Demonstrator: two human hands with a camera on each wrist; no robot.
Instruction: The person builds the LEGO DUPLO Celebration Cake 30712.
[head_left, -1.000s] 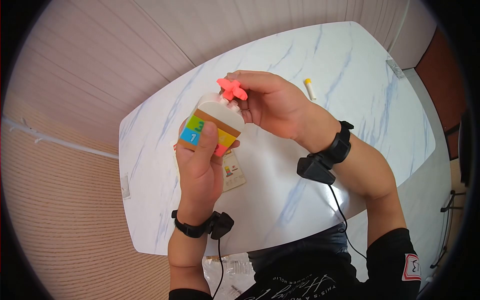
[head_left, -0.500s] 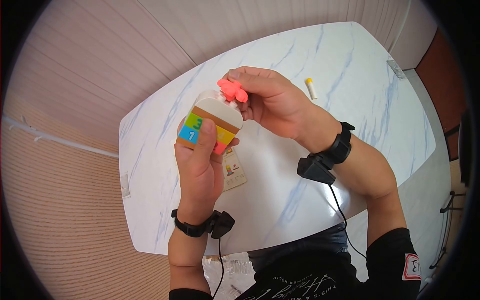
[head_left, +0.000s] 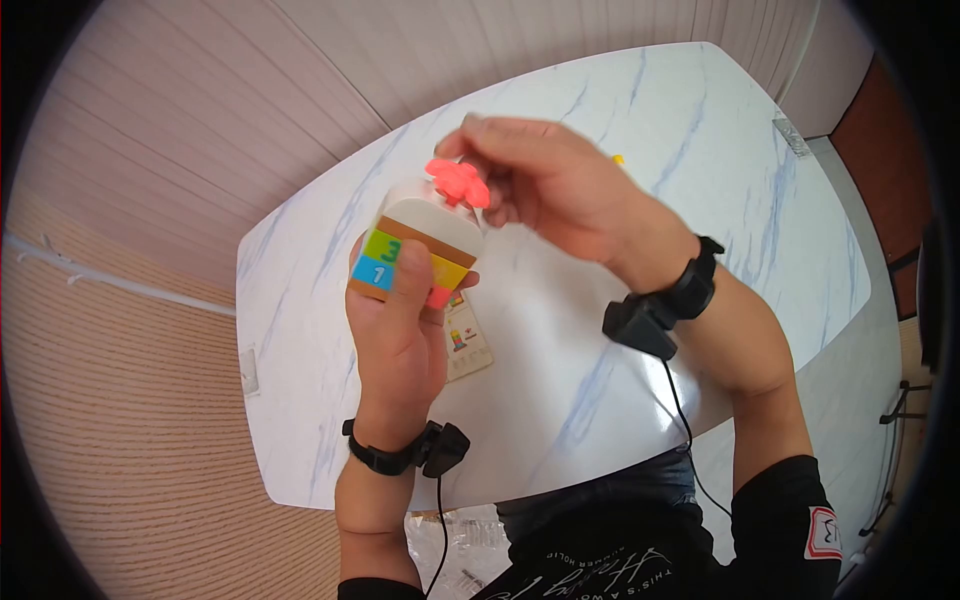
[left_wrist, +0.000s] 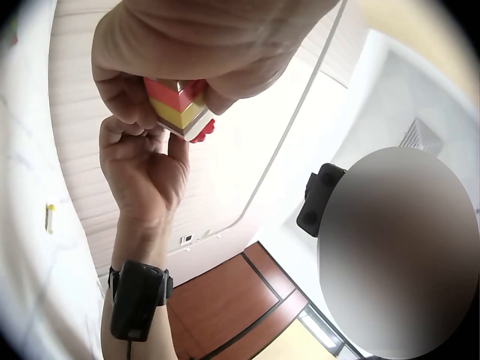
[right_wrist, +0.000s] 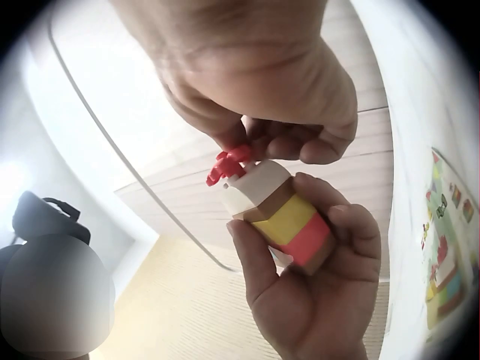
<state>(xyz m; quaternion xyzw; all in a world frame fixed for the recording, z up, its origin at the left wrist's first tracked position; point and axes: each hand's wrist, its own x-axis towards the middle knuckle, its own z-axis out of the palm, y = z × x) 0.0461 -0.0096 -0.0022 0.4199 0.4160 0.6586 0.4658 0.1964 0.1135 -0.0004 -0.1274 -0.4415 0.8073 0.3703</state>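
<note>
In the head view my left hand point(head_left: 400, 335) grips a stack of toy building blocks point(head_left: 432, 228), thumb across its front. Brown, blue, green, yellow and pink layers show, with numbers 1 and 3 readable, under a white rounded top piece. A red flower-shaped piece point(head_left: 458, 184) sits on the studs of that top, as the right wrist view also shows the flower piece point(right_wrist: 229, 165). My right hand point(head_left: 570, 185) is beside the flower, fingers loosely bent and thumb tip a little above it. In the right wrist view its fingers overlap the flower.
Partly under the left hand lies a printed instruction sheet point(head_left: 466, 342) on the marbled table point(head_left: 560, 420). A white stick with a yellow end point(left_wrist: 50, 219) lies farther right, mostly covered by the right arm in the head view. Clear plastic packaging point(head_left: 462, 550) is below the table edge.
The right hand's thumb and fingers have moved up and away from the red flower piece, which they held earlier. The left hand and stack have shifted slightly left.
</note>
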